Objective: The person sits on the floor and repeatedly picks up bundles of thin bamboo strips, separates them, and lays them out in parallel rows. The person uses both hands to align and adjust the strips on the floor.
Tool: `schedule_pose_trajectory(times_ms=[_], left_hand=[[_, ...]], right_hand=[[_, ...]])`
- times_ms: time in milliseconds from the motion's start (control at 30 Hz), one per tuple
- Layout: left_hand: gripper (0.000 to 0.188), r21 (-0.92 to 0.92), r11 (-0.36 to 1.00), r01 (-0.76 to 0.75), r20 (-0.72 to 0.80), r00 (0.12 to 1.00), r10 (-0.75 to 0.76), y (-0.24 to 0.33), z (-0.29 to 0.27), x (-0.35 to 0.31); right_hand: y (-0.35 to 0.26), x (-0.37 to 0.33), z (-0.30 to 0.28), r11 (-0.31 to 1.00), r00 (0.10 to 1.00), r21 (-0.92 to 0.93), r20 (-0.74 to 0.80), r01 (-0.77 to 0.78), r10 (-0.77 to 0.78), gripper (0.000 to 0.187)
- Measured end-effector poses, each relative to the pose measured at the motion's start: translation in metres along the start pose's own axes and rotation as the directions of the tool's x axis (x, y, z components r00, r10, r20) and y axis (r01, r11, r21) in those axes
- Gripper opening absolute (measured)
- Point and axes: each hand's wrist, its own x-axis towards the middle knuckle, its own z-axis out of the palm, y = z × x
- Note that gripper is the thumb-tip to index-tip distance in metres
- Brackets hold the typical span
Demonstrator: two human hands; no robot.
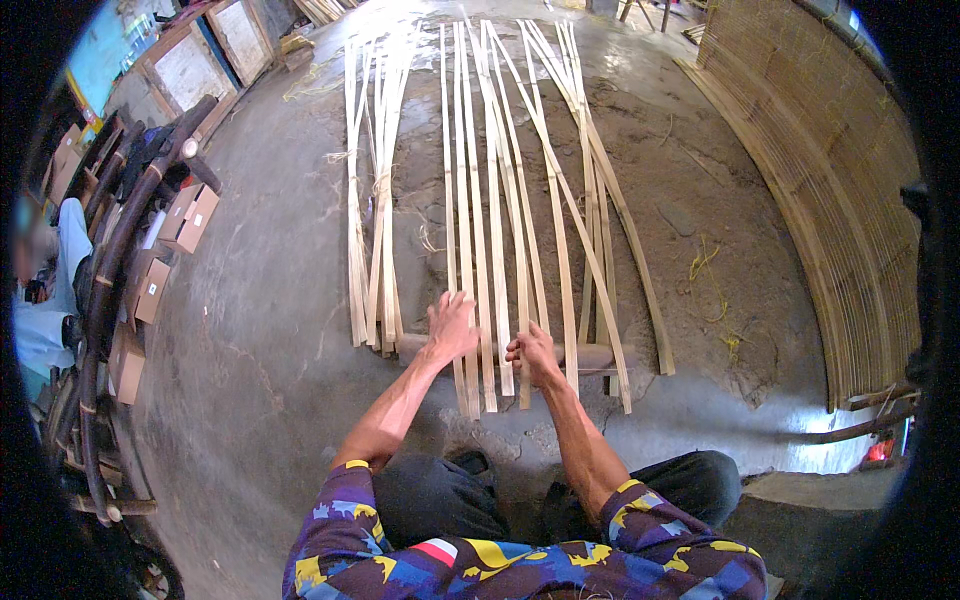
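Observation:
Several long pale bamboo strips [497, 180] lie side by side on the concrete floor, running away from me. Their near ends rest across a short wooden block [592, 355]. My left hand [452, 325] lies flat on the near ends of the middle strips, fingers spread. My right hand [531, 352] is curled around the end of one strip just to the right. A bundle of strips [372, 200] lies apart on the left. I am crouched, with my knees just below my hands.
A large woven bamboo mat [838, 190] curves along the right side. Cardboard boxes [150, 285] and dark curved poles [105, 290] line the left, where another person's sleeve [40, 320] shows. Wooden frames [195, 65] lean at the far left. A raised concrete step [800, 500] sits at the lower right.

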Motion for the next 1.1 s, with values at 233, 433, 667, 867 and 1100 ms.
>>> schedule_pose_trajectory(times_ms=[233,433,667,867,1100], left_hand=[[0.116,0.246,0.957,-0.154,0.345,0.937,0.062,-0.029,0.022,-0.019],[0.127,0.267,0.93,-0.252,0.34,0.928,0.154,-0.028,0.018,-0.027],[0.127,0.345,0.903,-0.257,0.315,0.938,0.147,-0.031,0.015,-0.004],[0.13,0.196,0.955,-0.221,0.403,0.906,0.127,-0.037,0.019,-0.005],[0.116,0.219,0.955,-0.198,0.384,0.918,0.103,-0.04,0.023,-0.011]], right_hand=[[0.015,0.024,-0.011,0.673,0.861,-0.664,-0.086,0.325,-0.501,0.019],[0.007,0.024,0.016,0.695,0.77,-0.464,-0.042,0.549,-0.636,0.037],[0.045,0.074,0.012,0.646,0.862,-0.645,0.04,0.409,-0.506,0.042],[0.059,0.09,0.02,0.755,0.896,-0.541,-0.008,0.37,-0.444,0.025],[0.045,0.033,0.045,0.968,0.994,-0.245,0.111,0.051,-0.024,0.055]])
